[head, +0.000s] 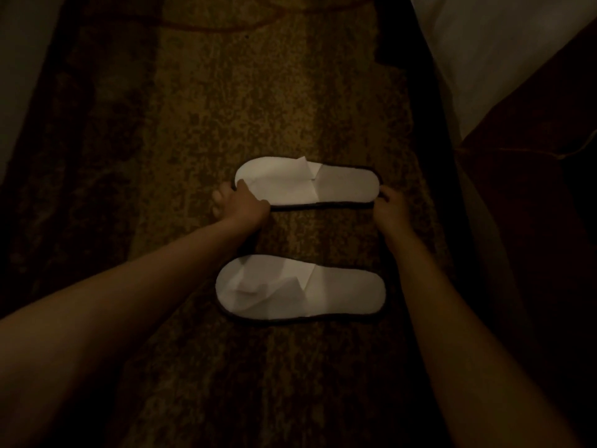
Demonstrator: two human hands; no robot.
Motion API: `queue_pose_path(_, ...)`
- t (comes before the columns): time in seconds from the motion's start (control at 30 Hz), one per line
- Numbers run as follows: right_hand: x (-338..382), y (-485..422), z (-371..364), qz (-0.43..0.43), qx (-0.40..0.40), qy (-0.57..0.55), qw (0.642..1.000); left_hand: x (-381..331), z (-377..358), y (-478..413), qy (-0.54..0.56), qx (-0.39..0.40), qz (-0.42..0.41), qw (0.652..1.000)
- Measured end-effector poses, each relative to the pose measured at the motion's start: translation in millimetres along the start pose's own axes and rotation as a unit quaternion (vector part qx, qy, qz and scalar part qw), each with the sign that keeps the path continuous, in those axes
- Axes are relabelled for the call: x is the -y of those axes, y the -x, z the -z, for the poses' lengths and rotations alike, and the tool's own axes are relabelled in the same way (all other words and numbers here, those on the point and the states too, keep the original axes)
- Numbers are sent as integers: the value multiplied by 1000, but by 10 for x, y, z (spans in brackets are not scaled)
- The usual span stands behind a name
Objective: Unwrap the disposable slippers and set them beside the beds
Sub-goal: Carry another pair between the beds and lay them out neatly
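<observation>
- Far slipper (342, 187) on carpet (290, 92), 12 o'clock of near slipper (339, 292).
- Left hand (240, 203)'s grip pinches its toe, right hand (389, 206)'s its heel.
- Uneven tugging could skew the pair.

The far slipper (339, 189) and the near slipper (339, 292) are finished in plain white. Each sole is edged with a thin dark rim. The carpet (258, 92) is patterned in a mottled golden brown down the middle and is bordered by darker brown bands at both sides. The bed sheet (500, 43) at upper right is shown in white. The cloth (533, 147) below it is shown in dark reddish brown.
</observation>
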State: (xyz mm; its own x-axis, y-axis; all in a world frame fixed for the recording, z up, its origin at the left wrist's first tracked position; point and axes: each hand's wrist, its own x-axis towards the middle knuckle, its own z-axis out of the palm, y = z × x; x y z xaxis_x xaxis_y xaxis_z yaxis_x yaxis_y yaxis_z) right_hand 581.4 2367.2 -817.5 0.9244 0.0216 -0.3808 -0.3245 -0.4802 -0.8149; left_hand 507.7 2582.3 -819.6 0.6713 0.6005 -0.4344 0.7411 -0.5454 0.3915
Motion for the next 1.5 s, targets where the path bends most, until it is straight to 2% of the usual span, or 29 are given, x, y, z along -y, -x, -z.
queue_pose_path(0.17,-97,73,-34,43,-22,78,996,48,62,-17,-13,8,-19,1000)
queue_pose_path(0.4,-103,62,-7,56,-7,84,995,77,85,-27,-17,18,-32,999)
queue_pose_path(0.53,-74,279,-79,74,-53,93,992,101,180,67,-7,29,-42,999)
queue_pose_path(0.6,-2,497,-105,58,-63,127,988,122,295,201,-41,52,-43,997)
queue_pose_path(0.7,198,879,-72,-22,-3,200,979,155,547,534,-164,115,-70,977)
queue_pose_path(0.77,377,1173,21,-62,60,258,962,146,754,796,-210,160,-89,961)
queue_pose_path(0.87,688,1627,251,-88,130,268,950,19,1096,1221,-246,189,-76,948)
queue_pose_path(1.13,1966,2883,1043,-104,235,254,932,-701,2216,2596,-285,191,-128,931)
queue_pose_path(1.33,3087,3807,1911,-74,231,260,935,-1309,3274,3668,-283,186,-114,934)
queue_pose_path(1.5,3679,4361,2865,-65,170,283,942,-1887,3953,4341,-264,170,-154,937)
